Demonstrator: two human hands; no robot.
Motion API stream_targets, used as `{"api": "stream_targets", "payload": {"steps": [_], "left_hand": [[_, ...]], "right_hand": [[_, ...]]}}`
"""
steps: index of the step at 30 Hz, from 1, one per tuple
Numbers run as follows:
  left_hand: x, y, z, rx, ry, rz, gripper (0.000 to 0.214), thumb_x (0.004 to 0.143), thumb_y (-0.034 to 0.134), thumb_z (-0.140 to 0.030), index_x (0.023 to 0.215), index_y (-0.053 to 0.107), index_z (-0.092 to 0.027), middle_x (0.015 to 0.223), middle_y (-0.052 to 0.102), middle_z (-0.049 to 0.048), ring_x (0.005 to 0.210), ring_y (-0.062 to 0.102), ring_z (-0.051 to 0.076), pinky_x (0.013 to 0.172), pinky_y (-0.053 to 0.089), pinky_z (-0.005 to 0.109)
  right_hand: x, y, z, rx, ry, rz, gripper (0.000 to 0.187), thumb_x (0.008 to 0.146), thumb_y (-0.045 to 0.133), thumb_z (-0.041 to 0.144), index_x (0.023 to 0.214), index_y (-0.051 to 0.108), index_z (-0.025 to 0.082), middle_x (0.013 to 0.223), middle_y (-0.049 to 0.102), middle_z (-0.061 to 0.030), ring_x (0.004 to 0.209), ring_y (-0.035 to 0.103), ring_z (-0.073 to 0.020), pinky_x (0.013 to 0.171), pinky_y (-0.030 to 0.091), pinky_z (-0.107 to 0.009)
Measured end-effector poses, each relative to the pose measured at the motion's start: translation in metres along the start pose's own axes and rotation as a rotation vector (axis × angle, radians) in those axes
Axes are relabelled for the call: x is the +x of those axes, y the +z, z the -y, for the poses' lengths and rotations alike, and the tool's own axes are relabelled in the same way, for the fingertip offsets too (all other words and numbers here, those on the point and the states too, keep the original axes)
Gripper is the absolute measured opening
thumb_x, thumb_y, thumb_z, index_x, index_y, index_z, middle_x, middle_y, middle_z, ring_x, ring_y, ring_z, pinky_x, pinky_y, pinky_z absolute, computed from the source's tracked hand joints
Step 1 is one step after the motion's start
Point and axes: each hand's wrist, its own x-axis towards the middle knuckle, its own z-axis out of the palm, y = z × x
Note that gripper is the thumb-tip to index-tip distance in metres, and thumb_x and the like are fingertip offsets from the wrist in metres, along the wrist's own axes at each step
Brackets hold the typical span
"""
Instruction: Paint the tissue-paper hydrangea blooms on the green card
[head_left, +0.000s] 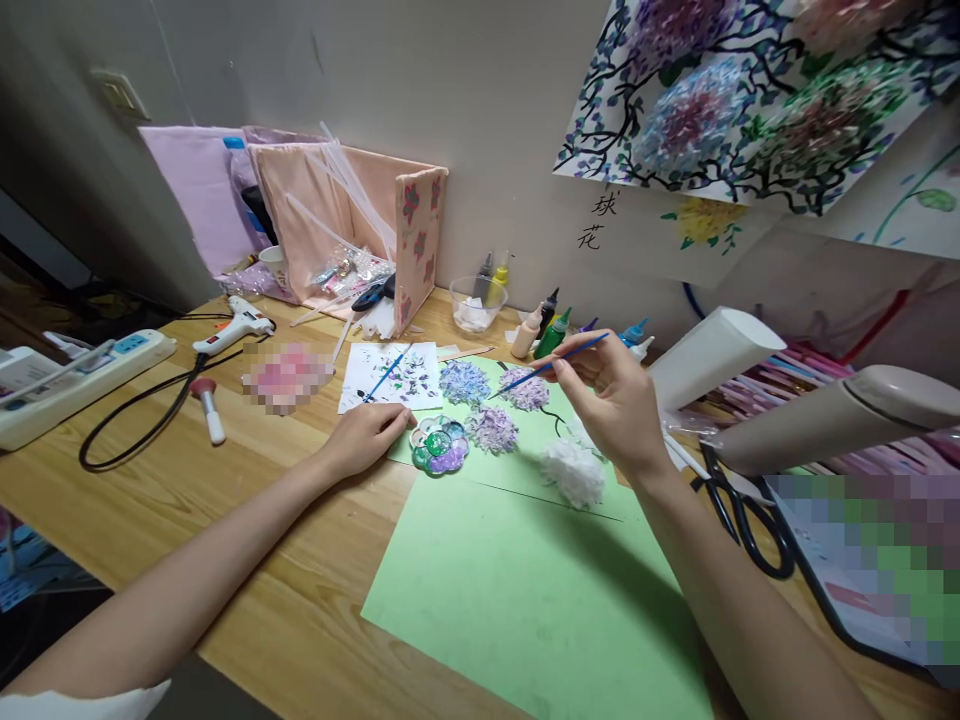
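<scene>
Grip: right hand (615, 405) narrowly closed, thumb and fingers pinching a slim blue-handled paintbrush (529, 377).
Brush tip: left of the grip, angled down between a ruffled blue-violet flower (465, 383) and a ruffled pink-lilac flower (527, 390); contact cannot be confirmed.
Flowers: pink-lilac one just left of the grip, blue-violet one farther left; ruffled purple flower (493, 430) left and nearer the wearer; fluffy white flower (574, 475) below the grip, nearer the wearer.
Left side: scalloped round paint palette (441, 447), well left of the grip; left hand (367, 437) at its rim, hold cannot be told.
Edges: green paper sheet (525, 590) under the flowers, its left edge left of the grip; green paint bottle (553, 335) just beyond the grip; white cylinder (712, 360) and black-handled scissors (739, 510) to its right.
Open room: plain sheet surface from the white flower toward the wearer, between the forearms.
</scene>
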Motion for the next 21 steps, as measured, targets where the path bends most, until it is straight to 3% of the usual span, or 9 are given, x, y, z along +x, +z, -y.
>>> {"api": "stream_targets", "payload": {"steps": [7,13,17,21], "left_hand": [[0.001,0.000,-0.001,0.012,-0.001,0.000,0.041,0.092,0.033,-0.039,0.087,0.070,-0.023,0.088,0.073,0.0013,0.077,0.064,0.019,0.065,0.041,0.025],[0.000,-0.002,-0.002,0.006,-0.015,0.016,0.041,0.093,0.032,-0.039,0.089,0.069,-0.022,0.090,0.072,0.0011,0.079,0.064,0.019,0.067,0.042,0.025],[0.000,-0.002,-0.002,0.010,-0.013,0.015,0.041,0.093,0.032,-0.038,0.088,0.069,-0.022,0.090,0.073,0.0009,0.079,0.064,0.019,0.067,0.042,0.025],[0.000,-0.001,-0.002,0.016,-0.006,0.012,0.041,0.093,0.032,-0.039,0.088,0.069,-0.022,0.090,0.073,0.0009,0.079,0.064,0.019,0.068,0.042,0.025]], "right_hand": [[0.003,0.008,-0.022,-0.032,0.085,0.075,0.016,0.086,0.054,0.036,0.089,0.050,0.021,0.083,0.066,-0.0041,0.081,0.068,-0.0189,0.075,0.057,-0.037],[0.002,0.006,-0.018,-0.058,0.025,0.024,0.018,0.086,0.054,0.037,0.089,0.051,0.020,0.084,0.066,-0.0045,0.083,0.067,-0.0186,0.076,0.056,-0.035],[0.001,0.009,-0.019,-0.054,0.044,0.081,0.017,0.086,0.054,0.037,0.091,0.051,0.021,0.084,0.066,-0.0046,0.081,0.068,-0.0184,0.073,0.057,-0.034],[0.002,0.009,-0.023,-0.056,0.055,0.048,0.018,0.085,0.055,0.038,0.090,0.050,0.021,0.085,0.066,-0.0048,0.083,0.068,-0.0190,0.075,0.057,-0.035]]}}
